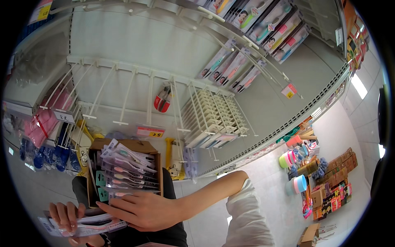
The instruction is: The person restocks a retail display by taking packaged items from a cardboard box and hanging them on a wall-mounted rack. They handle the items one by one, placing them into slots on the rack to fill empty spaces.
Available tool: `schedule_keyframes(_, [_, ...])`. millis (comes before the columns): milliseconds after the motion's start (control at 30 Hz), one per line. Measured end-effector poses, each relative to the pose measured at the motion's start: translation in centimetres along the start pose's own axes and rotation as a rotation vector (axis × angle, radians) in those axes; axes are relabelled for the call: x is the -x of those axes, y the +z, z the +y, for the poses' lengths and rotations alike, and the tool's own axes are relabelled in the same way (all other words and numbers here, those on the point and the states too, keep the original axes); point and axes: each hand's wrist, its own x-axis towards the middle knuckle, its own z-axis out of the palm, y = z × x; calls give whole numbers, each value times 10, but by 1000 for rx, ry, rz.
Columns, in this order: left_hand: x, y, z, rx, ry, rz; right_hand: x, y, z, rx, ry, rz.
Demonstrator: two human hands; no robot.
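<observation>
Low in the view, my left hand (66,217) grips a small stack of packaged toothbrushes (92,228) in clear plastic, with a pink-handled one in front. My right hand (148,210) is at the stack's right end, its fingers along the packs; its grip is partly hidden. Just beyond both hands stands an open cardboard box (159,173), filled with more toothbrush packs (129,166). Turquoise hang cards (101,179) show at the box's left side.
White display hooks (123,108) project from the shelf's back panel (123,37). One red-carded pack (162,100) hangs there, beside rows of white packs (216,120). More toothbrush packs (271,27) hang upper right. Pink packaged goods (43,126) hang left. Cartons (339,166) and plastic cups (287,159) stand beyond, right.
</observation>
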Motion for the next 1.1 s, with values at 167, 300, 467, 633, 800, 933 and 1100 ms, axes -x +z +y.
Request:
schedule_keyframes(167, [2,-2,-9,5,-91,53,7,-3,5,71,5,97])
schedule_keyframes(300, [1,-7,-23,18,-83,125,13,-9,9,252,-68,216])
schedule_keyframes(467, [3,-11,-28,106,-141,70,16,-8,7,280,-53,193])
schedule_keyframes(633, [2,-23,-26,-33,-134,50,28,-36,10,255,-63,290])
schedule_keyframes(800, [-6,-9,-34,-191,12,616,59,-56,9,407,17,364])
schedule_keyframes(933, [-10,-26,-27,-30,-85,79,94,-89,8,390,283,478])
schedule_keyframes(1100, [-12,-22,-26,-61,-92,33,124,-130,24,606,579,812])
